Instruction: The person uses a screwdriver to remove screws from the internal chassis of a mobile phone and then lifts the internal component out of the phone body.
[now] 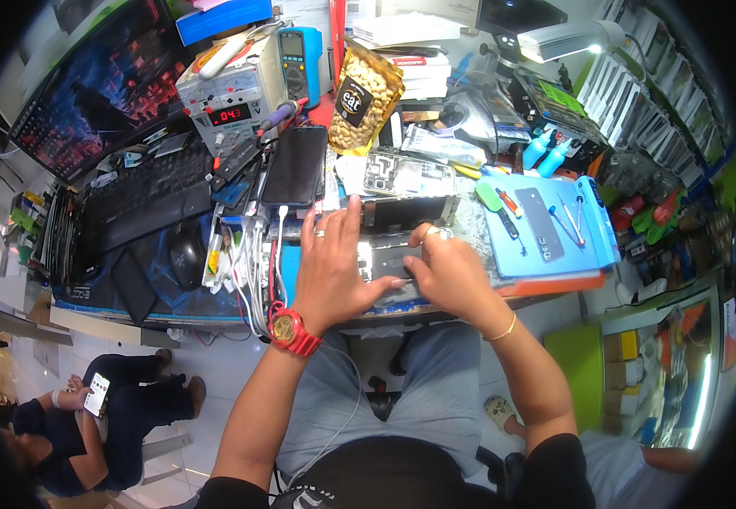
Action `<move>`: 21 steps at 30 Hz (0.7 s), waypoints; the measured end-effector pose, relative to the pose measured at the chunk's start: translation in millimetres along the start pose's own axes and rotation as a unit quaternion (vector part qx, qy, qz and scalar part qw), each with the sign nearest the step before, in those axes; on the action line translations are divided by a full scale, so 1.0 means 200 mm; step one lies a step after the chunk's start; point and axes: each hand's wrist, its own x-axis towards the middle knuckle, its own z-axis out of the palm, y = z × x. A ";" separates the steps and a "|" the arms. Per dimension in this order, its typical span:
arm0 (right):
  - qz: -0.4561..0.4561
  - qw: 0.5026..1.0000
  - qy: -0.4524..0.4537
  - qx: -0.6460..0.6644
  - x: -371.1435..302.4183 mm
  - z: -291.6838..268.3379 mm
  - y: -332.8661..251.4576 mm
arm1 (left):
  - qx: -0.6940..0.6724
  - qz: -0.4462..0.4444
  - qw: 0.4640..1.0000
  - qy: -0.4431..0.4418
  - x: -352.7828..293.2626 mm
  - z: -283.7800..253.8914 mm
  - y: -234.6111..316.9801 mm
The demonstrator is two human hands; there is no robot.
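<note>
An opened phone [387, 260] lies before me, its battery and inner parts showing. Its dark screen panel [395, 212] stands raised along the far side. My left hand [332, 263] is at the phone's left side, fingers stretched out and the thumb reaching along the near edge. Over the right end of the phone, my right hand [453, 270] has its fingers curled in toward the thumb; whatever lies between them is hidden. The right thumb is close to the battery.
Right of the phone, a blue mat [503, 259] carries a phone back cover [542, 222], screwdrivers and a green-handled brush [488, 197]. A dark phone [295, 167] rests behind my left hand beside a power supply [230, 100]. White cables [253, 254] hang off the bench edge.
</note>
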 end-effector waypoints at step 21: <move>-0.118 0.989 0.046 -0.073 0.06 0.16 -0.09 | -0.041 -0.014 0.999 0.007 -0.01 0.02 -0.04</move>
